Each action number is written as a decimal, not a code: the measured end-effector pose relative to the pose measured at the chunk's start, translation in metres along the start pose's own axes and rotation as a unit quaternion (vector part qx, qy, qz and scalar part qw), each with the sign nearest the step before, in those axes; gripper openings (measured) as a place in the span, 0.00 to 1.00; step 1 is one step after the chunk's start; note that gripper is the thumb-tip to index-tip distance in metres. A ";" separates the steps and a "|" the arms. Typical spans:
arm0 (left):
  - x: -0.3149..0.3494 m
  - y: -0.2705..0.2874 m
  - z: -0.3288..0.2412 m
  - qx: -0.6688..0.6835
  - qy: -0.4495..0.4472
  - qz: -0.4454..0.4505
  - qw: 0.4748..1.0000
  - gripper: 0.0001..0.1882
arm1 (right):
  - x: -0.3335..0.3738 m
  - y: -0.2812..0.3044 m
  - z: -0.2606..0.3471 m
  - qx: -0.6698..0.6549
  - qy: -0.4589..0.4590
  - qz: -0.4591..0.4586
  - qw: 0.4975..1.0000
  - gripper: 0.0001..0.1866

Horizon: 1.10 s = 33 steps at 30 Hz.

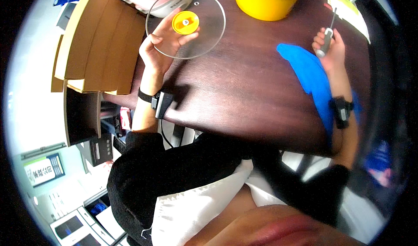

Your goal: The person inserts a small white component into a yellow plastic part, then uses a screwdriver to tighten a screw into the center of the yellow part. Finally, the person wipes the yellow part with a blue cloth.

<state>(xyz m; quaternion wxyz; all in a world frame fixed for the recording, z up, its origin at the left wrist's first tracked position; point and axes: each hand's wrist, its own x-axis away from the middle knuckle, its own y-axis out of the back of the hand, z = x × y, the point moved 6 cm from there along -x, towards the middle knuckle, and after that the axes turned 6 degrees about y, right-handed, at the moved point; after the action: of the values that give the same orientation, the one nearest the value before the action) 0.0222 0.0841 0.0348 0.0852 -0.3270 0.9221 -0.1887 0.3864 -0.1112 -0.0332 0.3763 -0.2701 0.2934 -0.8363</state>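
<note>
The left hand (162, 50) holds the glass lid (207, 39) above the left part of the table (235, 82), thumb at the rim, fingers spread against the yellow knob (179, 25). The right hand (334, 51), near the right edge, has its fingers wrapped round the screwdriver (322, 51), tip well apart from the lid. Judged step: readying the knob's screw (186, 22) for the driver. The next move calls for a steady lid and an aligned tip.

Both forearms (146, 115) reach forward, well apart, palms turned upward. The left hand (161, 50) holds with its thumb parted from spread fingers; the right hand (333, 52) grips, fingers curled toward the palm.
</note>
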 end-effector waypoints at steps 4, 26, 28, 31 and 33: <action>0.014 0.008 -0.031 -0.117 -0.112 -0.079 0.984 0.35 | 0.000 0.004 -0.002 -0.002 0.007 0.000 1.000 0.24; 0.034 -0.013 -0.020 -0.842 -0.081 -0.032 0.532 0.33 | 0.002 0.003 -0.010 0.134 0.029 -0.003 0.991 0.20; 0.033 -0.014 -0.014 -0.855 -0.070 -0.012 0.514 0.32 | 0.004 -0.005 -0.008 0.204 0.046 -0.011 0.978 0.18; 0.037 -0.015 -0.006 -0.847 -0.068 -0.023 0.526 0.34 | 0.004 -0.007 -0.011 0.268 0.063 -0.008 0.961 0.15; 0.037 -0.023 -0.004 -0.848 -0.073 -0.025 0.524 0.33 | 0.004 -0.006 -0.014 0.318 0.072 0.005 0.945 0.11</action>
<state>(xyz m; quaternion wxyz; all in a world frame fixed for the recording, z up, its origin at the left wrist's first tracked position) 0.0056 0.0460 0.0467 -0.1696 -0.2803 0.6291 0.7049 0.3722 -0.1073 -0.0377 0.4249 -0.0739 0.0405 -0.9013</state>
